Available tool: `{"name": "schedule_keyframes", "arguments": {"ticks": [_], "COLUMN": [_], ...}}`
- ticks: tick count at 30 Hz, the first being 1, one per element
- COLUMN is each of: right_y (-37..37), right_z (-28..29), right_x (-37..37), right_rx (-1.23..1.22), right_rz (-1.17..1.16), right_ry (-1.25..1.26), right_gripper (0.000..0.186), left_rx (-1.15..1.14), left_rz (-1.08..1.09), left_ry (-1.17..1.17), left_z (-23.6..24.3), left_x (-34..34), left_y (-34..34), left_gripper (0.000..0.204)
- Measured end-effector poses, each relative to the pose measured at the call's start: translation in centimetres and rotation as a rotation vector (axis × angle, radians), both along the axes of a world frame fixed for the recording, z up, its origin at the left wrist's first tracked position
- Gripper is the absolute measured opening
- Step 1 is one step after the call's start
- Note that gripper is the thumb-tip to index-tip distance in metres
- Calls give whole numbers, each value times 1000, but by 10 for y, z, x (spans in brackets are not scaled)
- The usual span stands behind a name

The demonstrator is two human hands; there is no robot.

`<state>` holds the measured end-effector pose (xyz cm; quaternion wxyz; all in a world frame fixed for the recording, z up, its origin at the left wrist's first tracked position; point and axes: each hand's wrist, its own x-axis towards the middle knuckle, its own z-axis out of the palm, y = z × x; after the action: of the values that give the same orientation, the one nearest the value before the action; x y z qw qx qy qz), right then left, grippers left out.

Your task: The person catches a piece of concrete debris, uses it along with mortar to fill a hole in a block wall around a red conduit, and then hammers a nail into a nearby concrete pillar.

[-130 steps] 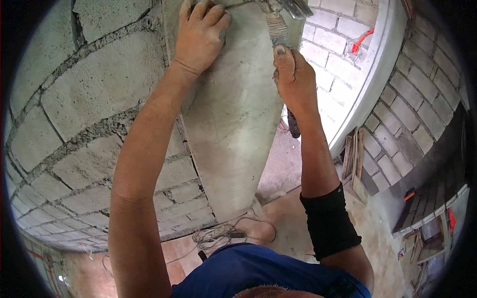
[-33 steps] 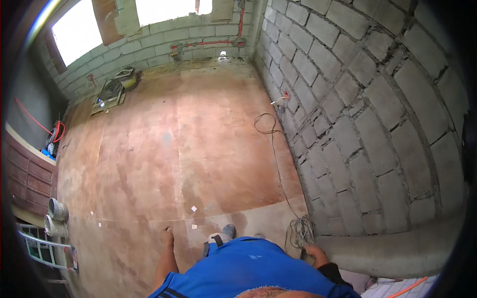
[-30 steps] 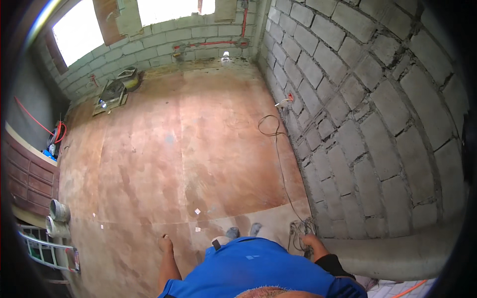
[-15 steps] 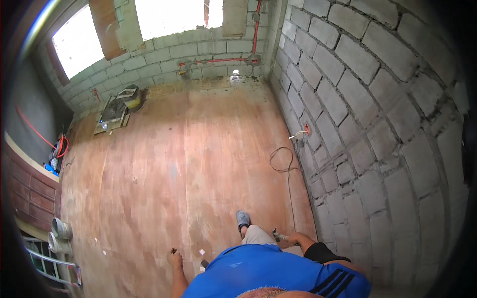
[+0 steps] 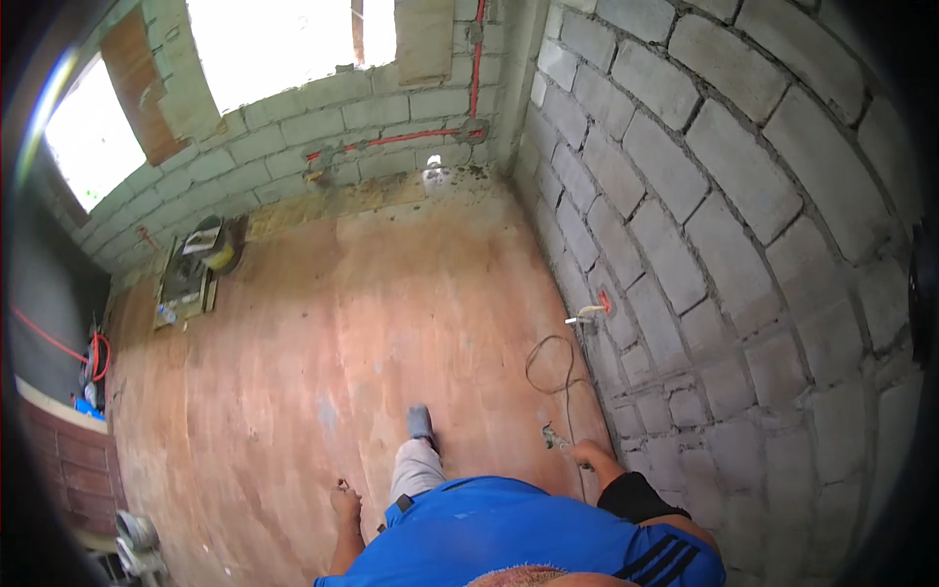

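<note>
My left hand (image 5: 345, 501) hangs low beside my body, above the wooden floor. Its fingers are closed round a small dark reddish-brown object, too small to name. Over on the right, my right hand (image 5: 593, 454) is closed on a grey metallic hand tool (image 5: 554, 437), whose head points away to the left. The tool's exact kind is unclear. A thin dark cable (image 5: 569, 391) lies on the floor just beyond this hand, with a loop in it; whether it joins the tool cannot be seen. My grey shoe (image 5: 421, 422) is planted forward between the hands.
A block wall (image 5: 675, 264) rises along the right, with white wires (image 5: 585, 315) poking from a red conduit. At the far left stand a bucket (image 5: 217, 249) and a mortar board (image 5: 183, 279). Paint cans (image 5: 137, 531) and a brown door (image 5: 73, 460) are at the left edge.
I have stepped forward, so the far wall, bucket and cable now appear nearer. A different foot shows in front. Both hands keep their hold.
</note>
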<state>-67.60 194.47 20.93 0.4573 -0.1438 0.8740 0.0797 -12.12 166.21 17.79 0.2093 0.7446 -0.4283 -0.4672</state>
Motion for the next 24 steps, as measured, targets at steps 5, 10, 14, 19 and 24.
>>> {"name": "schedule_keyframes", "arguments": {"ticks": [5, 10, 14, 19, 24], "right_y": [-141, -244, -342, -492, -622], "right_z": [2, 60, 64, 80, 50], "right_x": [-32, -67, -120, -193, -320], "right_rx": [-73, -218, -316, -413, -815], "right_rz": [-84, 37, -58, -243, -71], "right_ry": [-22, 58, 13, 60, 325], "right_gripper": [72, 76, 70, 69, 62], "left_rx": [-140, -326, -815, -1004, -1090], "left_rz": [-77, -231, -414, -554, -586], "left_ry": [84, 62, 143, 363, 431], "left_z": [-82, 7, 107, 242, 360], "left_x": [-44, -212, -339, -504, -672], "left_y": [-226, -441, -601, -758, -858], "left_gripper": [46, 47, 52, 55, 49]}}
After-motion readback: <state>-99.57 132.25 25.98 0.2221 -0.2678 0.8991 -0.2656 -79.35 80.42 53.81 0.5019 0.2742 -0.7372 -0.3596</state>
